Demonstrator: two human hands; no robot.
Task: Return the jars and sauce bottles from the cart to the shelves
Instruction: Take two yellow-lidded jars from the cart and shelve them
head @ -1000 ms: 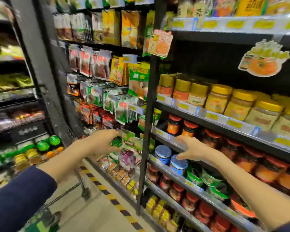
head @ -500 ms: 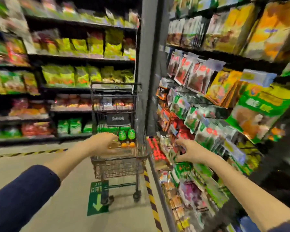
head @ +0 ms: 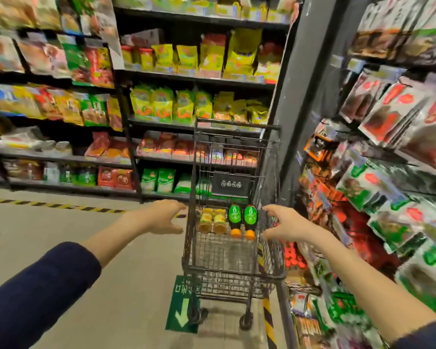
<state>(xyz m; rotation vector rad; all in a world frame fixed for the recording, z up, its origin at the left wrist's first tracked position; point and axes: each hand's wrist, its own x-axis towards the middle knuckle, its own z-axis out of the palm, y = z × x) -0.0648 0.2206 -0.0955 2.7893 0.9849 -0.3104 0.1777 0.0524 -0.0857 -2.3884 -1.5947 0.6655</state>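
Observation:
A dark wire cart [head: 233,269] stands in front of me in the aisle. In its basket lie two yellow-lidded jars [head: 213,220] side by side and, to their right, two green-labelled sauce bottles [head: 242,220] with orange caps pointing toward me. My left hand [head: 161,216] hovers open just left of the cart's left rim. My right hand [head: 286,225] is open over the cart's right rim, beside the bottles. Neither hand holds anything.
Shelves of hanging snack packets [head: 388,187] crowd the right side, close to my right arm. A dark pillar [head: 305,96] rises behind the cart. Shelves of bagged goods [head: 176,104] line the far wall. A green arrow sticker [head: 183,311] and striped tape [head: 56,205] mark the floor.
My view has swung left from the jar shelves to the cart. Both hands have moved apart and now sit at the cart's two sides, fingers spread.

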